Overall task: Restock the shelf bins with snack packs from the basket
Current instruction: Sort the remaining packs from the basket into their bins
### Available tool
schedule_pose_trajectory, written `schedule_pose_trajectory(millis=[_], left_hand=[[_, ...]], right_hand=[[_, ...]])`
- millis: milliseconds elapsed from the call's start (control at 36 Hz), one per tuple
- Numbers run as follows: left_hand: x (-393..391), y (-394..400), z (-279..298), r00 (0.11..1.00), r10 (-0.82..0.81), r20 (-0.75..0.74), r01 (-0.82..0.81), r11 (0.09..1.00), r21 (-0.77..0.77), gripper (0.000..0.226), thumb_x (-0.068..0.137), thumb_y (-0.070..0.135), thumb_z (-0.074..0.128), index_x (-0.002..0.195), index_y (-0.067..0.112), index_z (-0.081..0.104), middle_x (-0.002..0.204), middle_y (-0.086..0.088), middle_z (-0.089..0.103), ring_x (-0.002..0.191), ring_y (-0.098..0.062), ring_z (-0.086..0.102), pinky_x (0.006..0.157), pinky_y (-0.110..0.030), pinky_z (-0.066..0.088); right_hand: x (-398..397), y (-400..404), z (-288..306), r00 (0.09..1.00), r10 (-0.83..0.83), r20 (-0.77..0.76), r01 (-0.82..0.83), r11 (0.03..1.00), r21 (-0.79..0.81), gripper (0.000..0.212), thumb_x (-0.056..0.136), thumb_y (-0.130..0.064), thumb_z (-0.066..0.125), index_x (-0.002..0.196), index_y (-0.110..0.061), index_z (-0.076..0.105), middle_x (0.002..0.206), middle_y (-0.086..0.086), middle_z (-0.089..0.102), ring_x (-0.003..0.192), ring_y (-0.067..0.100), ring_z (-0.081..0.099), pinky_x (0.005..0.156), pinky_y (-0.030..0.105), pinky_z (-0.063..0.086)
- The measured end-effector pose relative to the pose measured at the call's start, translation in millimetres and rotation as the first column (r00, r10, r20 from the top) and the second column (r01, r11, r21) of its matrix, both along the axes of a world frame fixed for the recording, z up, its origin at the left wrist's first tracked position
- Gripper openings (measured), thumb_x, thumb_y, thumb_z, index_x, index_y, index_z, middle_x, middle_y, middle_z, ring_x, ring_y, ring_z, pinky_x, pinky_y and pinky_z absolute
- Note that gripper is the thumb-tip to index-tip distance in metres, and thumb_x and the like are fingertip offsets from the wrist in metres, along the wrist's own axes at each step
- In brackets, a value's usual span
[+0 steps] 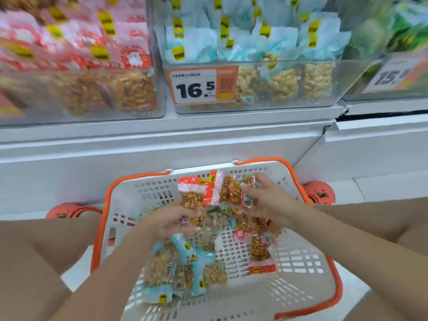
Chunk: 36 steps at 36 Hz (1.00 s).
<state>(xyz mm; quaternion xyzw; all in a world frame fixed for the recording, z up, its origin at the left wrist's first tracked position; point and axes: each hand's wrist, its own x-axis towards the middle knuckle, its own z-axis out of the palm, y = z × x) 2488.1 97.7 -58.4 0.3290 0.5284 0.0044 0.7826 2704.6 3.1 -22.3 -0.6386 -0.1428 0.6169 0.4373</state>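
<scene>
Over the white slotted plastic basket with orange rim, my left hand pinches one red-topped clear snack pack and my right hand grips another; overlapping, they may snag and drop.

Smeared by motion blur on the far left: the pink-topped packs and their clear bin, print unreadable. Cut off at the right edge: the green packs and the second price tag, showing only "15." before blurring out. Too small to read: the fine print and code square on the 16.5 price tag. Hidden partly behind the left hand and right hand: the red-topped packs held between them. Cut by the near edge: the basket. Blurred together in the basket: the blue-topped packs.
</scene>
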Motion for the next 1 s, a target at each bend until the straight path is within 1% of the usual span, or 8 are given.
schedule_pose_trajectory(millis=[111,167,250,417,639,722,861,1000], left_hand=[[-10,7,79,0.998,-0.052,0.041,0.045,0.986,0.16,0.026,0.082,-0.007,0.064,0.099,0.013,0.061,0.083,0.004,0.073,0.075,-0.006,0.069,0.055,-0.022,0.056],[-18,5,111,0.995,-0.06,0.08,0.041,0.975,0.216,0.028,0.086,-0.007,0.058,0.105,0.013,0.06,0.089,0.004,0.075,0.078,-0.007,0.072,0.057,-0.022,0.056],[-35,1,145,0.983,-0.108,0.149,0.058,0.951,0.304,0.038,0.082,-0.002,0.061,0.116,0.016,0.057,0.111,-0.002,0.072,0.1,-0.017,0.069,0.076,-0.026,0.059],[-41,7,155,0.966,0.009,0.259,-0.094,0.942,0.321,0.064,0.071,0.012,0.068,0.132,0.016,0.048,0.12,0.001,0.068,0.111,-0.019,0.065,0.105,-0.043,0.043],[-16,9,146,0.947,0.1,0.305,-0.187,0.944,0.272,0.051,0.079,0.001,0.065,0.127,0.013,0.053,0.119,-0.004,0.068,0.11,-0.019,0.064,0.085,-0.031,0.055],[-7,8,149,0.926,0.108,0.361,-0.208,0.945,0.253,0.042,0.085,-0.013,0.05,0.12,0.011,0.054,0.102,-0.004,0.072,0.091,-0.014,0.069,0.074,-0.03,0.059],[1,10,151,0.855,0.145,0.498,-0.25,0.956,0.15,0.065,0.063,0.002,0.061,0.128,0.004,0.049,0.125,-0.018,0.061,0.107,-0.03,0.062,0.089,-0.047,0.055],[19,1,155,0.901,0.071,0.429,-0.245,0.897,0.367,0.063,0.068,0.009,0.08,0.124,0.001,0.054,0.1,-0.01,0.072,0.086,-0.022,0.07,0.077,-0.039,0.058]], right_hand=[[-11,6,56,0.993,-0.085,-0.079,0.092,0.992,0.081,0.076,0.09,-0.02,0.065,0.151,-0.03,0.021,0.154,0.002,0.025,0.131,0.034,0.042,0.081,0.045,0.055],[-15,8,85,0.971,-0.132,-0.199,0.16,0.978,0.131,0.06,0.092,-0.014,0.062,0.142,-0.029,0.032,0.137,0.005,0.038,0.102,0.029,0.055,0.07,0.042,0.06],[-24,6,122,0.933,-0.089,-0.349,0.167,0.965,0.201,0.009,0.095,-0.012,0.054,0.098,-0.017,0.048,0.1,0.01,0.057,0.078,0.025,0.061,0.061,0.038,0.061],[-43,10,136,0.914,-0.009,-0.405,0.123,0.959,0.257,0.008,0.09,-0.009,0.056,0.092,-0.014,0.05,0.089,0.011,0.069,0.074,0.028,0.072,0.069,0.047,0.06],[-50,16,116,0.913,0.02,-0.408,0.088,0.966,0.244,0.028,0.075,-0.013,0.063,0.1,-0.013,0.051,0.093,0.011,0.07,0.082,0.028,0.072,0.073,0.04,0.061],[-54,21,114,0.928,0.048,-0.37,0.059,0.96,0.274,0.027,0.076,-0.017,0.065,0.101,-0.015,0.054,0.094,0.004,0.071,0.085,0.017,0.071,0.079,0.031,0.059],[-57,27,111,0.935,0.022,-0.355,0.095,0.947,0.308,0.026,0.073,-0.015,0.068,0.097,-0.014,0.058,0.089,0.006,0.062,0.074,0.014,0.063,0.077,0.025,0.058],[-58,26,117,0.953,0.061,-0.297,0.055,0.929,0.367,0.024,0.07,-0.011,0.068,0.093,-0.012,0.062,0.074,0.003,0.061,0.065,0.012,0.062,0.069,0.024,0.058]])
